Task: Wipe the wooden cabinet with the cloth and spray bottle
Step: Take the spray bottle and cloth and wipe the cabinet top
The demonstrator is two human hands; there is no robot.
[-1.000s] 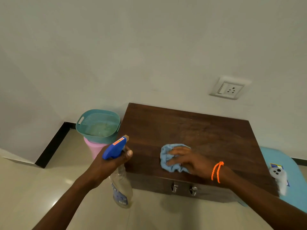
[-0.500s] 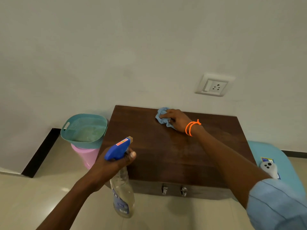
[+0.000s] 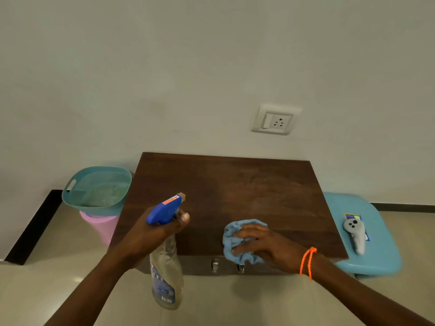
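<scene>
The dark wooden cabinet (image 3: pixel 235 191) stands against the wall, and I look down on its top. My right hand (image 3: pixel 266 245) presses a crumpled light blue cloth (image 3: pixel 229 241) flat on the top near the front edge, above two metal handles. My left hand (image 3: pixel 150 236) grips a clear spray bottle (image 3: pixel 167 278) with a blue trigger head by its neck. It hangs in front of the cabinet's left front corner, with the nozzle pointing up and to the right over the top.
A teal basket (image 3: pixel 98 187) rests on a pink bin (image 3: pixel 101 224) left of the cabinet. A light blue stool (image 3: pixel 376 243) at the right carries a grey controller (image 3: pixel 355 234). A wall socket (image 3: pixel 276 120) sits above the cabinet. Tiled floor lies in front.
My right hand slid the cloth from the front of the top to its back edge, then back to the front edge. The left hand keeps the bottle in about the same place.
</scene>
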